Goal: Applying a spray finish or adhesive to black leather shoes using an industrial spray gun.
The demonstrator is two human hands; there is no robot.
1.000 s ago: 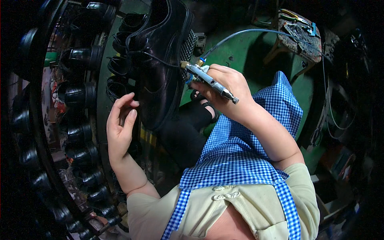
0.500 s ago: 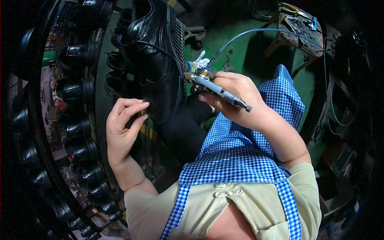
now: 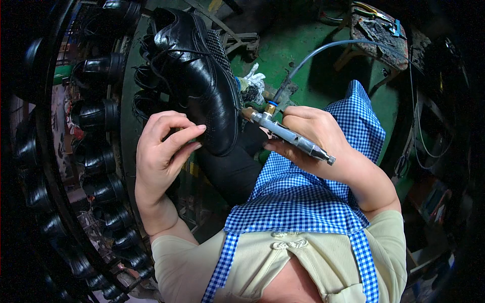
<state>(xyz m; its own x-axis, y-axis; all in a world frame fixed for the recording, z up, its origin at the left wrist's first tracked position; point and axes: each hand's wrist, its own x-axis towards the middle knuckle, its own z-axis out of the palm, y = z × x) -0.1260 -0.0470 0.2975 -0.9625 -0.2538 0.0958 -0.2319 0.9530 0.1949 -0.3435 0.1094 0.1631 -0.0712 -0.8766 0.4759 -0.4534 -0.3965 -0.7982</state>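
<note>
A black leather lace-up shoe point(image 3: 209, 101) with a textured sole fills the upper middle, its toe toward me. My left hand point(image 3: 169, 144) is beside the toe on the left. Its fingers are bent, with a gap between thumb and forefinger and nothing visible in it; whether the tips touch the leather I cannot tell. My right hand point(image 3: 313, 134) is wrapped round a metal spray gun point(image 3: 290, 134), whose brass-coloured front end points at the shoe's right side, close to the toe. A grey-blue hose point(image 3: 323, 46) joins the gun at a blue-ringed brass fitting.
A rack of several black shoes point(image 3: 98, 113) stands along the left. At the upper right is a stained stool point(image 3: 381, 45) with pliers point(image 3: 371, 11) on it. A whitish crumpled glove or rag point(image 3: 255, 81) is behind the gun. The floor point(image 3: 323, 65) is green.
The shoe has turned and shifted right, its toe swinging rightward. The left hand has moved right with the toe. The spray gun and right hand have come slightly nearer and rightward.
</note>
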